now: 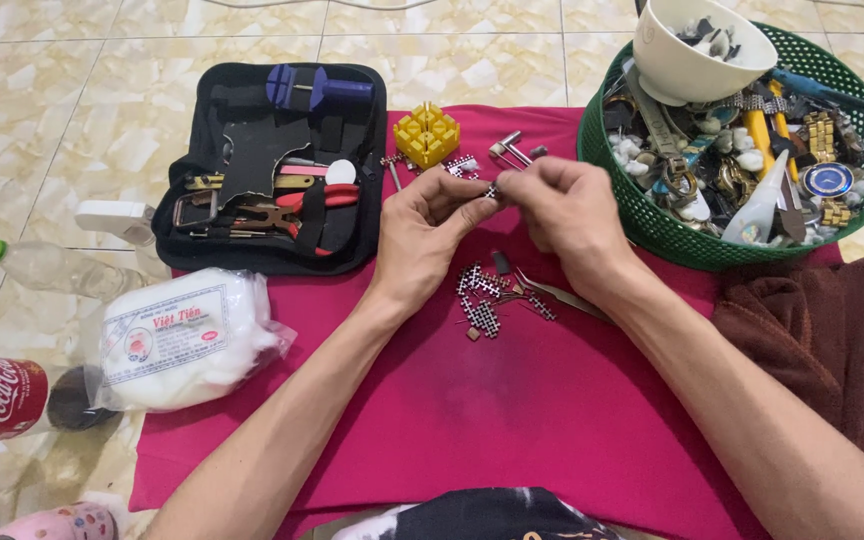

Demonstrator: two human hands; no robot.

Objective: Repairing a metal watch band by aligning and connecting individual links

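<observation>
My left hand (427, 235) and my right hand (570, 215) meet above a magenta cloth (512, 420), fingertips pinched together on a small dark metal watch band link (493, 190). Under my hands lie several loose black-and-silver watch band pieces (482, 300) and a pair of tweezers (562, 296). Just beyond my fingers sit a yellow plastic watch holder block (426, 134) and small metal pins (508, 150).
An open black tool case (277, 165) with pliers lies at the left. A green basket (712, 245) of watch parts with a white bowl (697, 50) is at the right. A white cotton bag (187, 340), bottles (42, 265) and a brown towel (822, 340) surround the cloth.
</observation>
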